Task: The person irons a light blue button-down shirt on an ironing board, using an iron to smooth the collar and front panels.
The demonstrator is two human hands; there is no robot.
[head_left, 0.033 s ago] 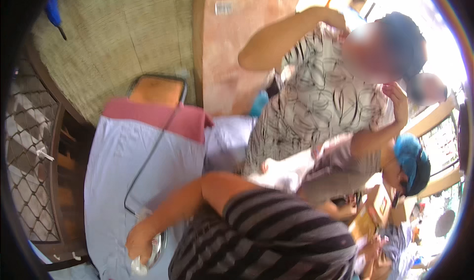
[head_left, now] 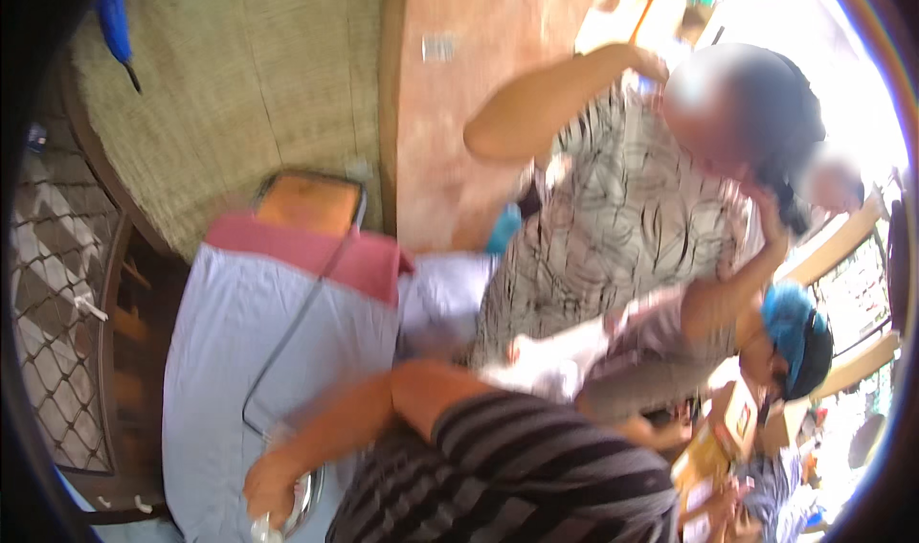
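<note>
On blue cloth [head_left: 220,371]: left hand [head_left: 271,486] grips blurred iron [head_left: 304,495]; right hand unseen.

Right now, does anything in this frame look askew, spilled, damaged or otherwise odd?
Nothing looks spilled or damaged. One hand rests on a shiny metal iron at the near end of the pale blue cloth, and its dark cord trails loosely across the cloth. The picture is blurred, so finer faults would not show.

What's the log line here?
left hand: grips iron | iron: on blue cloth, corded | right hand: unseen | person: standing beyond
</note>
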